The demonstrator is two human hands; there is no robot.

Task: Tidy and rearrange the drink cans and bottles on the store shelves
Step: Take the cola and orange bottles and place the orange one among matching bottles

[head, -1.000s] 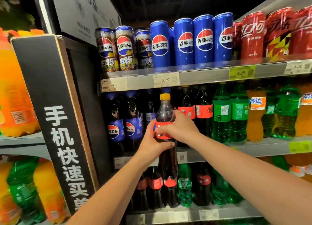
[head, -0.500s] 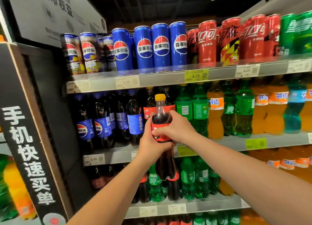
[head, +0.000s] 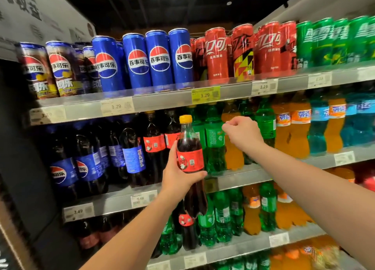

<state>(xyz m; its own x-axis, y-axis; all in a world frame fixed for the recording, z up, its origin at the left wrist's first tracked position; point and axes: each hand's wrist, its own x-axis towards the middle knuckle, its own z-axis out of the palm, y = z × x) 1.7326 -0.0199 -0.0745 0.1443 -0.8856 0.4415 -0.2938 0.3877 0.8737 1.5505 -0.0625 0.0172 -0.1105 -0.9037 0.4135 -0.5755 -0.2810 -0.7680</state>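
Note:
A cola bottle with a yellow cap and red label is upright in front of the middle shelf. My left hand grips it round the label from the left. My right hand is off the bottle, to its right, fingers curled and holding nothing, in front of the green bottles and orange bottles on the middle shelf. Other red-label cola bottles stand just behind and left of the held one.
The top shelf carries blue cola cans, red cans and green cans. Blue-label bottles fill the middle shelf's left. The lower shelf holds more cola, green and orange bottles. A dark panel borders the left.
My right hand has let go of the cola bottle and moved up and to the right. The left hand still holds the bottle. The view has shifted to the right along the shelves.

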